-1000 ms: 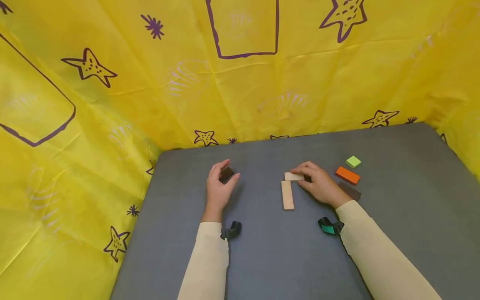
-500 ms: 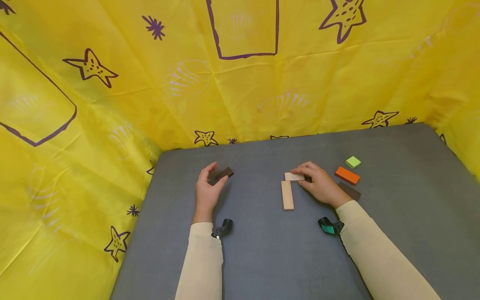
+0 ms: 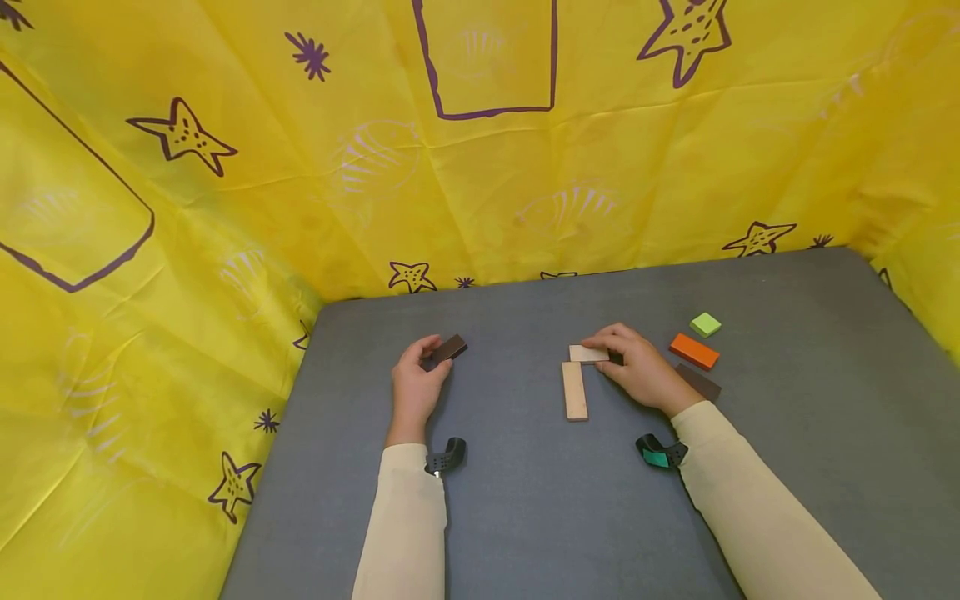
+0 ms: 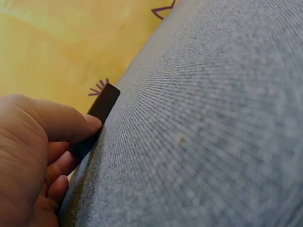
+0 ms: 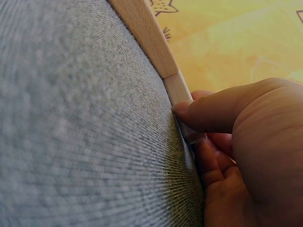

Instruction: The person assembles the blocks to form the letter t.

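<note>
My left hand (image 3: 415, 388) pinches a dark brown wooden block (image 3: 452, 347) between thumb and fingers on the left part of the table. In the left wrist view the far end of this brown block (image 4: 105, 101) sticks out past my thumb, low over the grey cloth. On the right, my right hand (image 3: 641, 372) holds a pale wooden block (image 3: 582, 353) by its right end. A second pale wooden block (image 3: 575, 392) lies at right angles to it, and the two meet at a corner. My fingers hide the gripped end of the pale block.
To the right of my right hand lie a lime green block (image 3: 706, 324), an orange block (image 3: 694, 351) and another dark brown block (image 3: 699, 382), partly behind my wrist. A yellow patterned curtain (image 3: 480, 192) hangs along the back and left edges of the grey table (image 3: 517, 500).
My left hand has slid left along the brown block, baring more of it, and its fingers have drawn in around it. The right hand and the pale blocks have stayed put.
</note>
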Demonstrator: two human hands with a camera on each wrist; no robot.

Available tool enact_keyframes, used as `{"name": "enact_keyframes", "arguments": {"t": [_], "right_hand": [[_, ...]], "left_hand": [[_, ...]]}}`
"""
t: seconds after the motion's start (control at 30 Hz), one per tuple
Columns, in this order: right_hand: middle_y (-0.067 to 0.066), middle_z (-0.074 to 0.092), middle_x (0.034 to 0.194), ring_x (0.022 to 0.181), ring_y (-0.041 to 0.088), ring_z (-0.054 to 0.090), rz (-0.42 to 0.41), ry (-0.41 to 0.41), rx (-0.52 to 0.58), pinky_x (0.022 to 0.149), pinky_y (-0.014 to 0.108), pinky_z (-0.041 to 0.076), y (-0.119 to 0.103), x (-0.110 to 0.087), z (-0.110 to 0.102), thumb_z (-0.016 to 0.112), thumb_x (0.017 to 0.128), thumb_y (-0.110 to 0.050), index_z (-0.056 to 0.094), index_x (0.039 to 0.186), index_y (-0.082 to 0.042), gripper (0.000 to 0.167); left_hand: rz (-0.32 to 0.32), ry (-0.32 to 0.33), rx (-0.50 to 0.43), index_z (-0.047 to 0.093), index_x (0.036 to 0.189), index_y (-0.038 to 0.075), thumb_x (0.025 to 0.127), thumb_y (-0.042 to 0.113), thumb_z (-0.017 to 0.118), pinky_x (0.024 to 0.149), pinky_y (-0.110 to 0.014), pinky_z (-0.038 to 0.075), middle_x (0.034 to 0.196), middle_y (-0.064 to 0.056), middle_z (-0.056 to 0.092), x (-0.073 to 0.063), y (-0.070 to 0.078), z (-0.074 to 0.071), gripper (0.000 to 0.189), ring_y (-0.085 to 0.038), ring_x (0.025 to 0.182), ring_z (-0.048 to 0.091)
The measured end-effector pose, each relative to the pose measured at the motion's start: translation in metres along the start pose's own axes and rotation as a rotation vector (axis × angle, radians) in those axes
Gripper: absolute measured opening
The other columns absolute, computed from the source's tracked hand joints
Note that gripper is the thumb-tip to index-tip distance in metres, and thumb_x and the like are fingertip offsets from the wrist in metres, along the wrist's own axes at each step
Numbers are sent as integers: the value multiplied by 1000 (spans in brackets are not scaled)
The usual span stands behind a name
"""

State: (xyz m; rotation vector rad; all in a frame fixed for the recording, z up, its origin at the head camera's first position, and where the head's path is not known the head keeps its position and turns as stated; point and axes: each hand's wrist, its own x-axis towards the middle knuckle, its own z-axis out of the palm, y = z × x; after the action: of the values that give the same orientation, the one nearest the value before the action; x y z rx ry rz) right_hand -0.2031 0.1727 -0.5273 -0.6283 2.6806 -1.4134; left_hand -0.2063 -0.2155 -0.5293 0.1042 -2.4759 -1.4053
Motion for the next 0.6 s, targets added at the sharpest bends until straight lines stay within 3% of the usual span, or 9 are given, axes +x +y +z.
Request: {"name": "enact_keyframes", "arguments": {"t": [0.6], "right_hand": [[12, 63, 131, 123, 33, 59, -2, 7, 0, 106, 57, 45, -1, 0, 1, 71, 103, 6, 74, 138, -3, 36]], "left_hand": [[7, -27, 158, 79, 133, 8, 96, 9, 85, 106, -54, 42, 128, -10, 74, 0, 3, 0, 38, -34, 122, 61]]}}
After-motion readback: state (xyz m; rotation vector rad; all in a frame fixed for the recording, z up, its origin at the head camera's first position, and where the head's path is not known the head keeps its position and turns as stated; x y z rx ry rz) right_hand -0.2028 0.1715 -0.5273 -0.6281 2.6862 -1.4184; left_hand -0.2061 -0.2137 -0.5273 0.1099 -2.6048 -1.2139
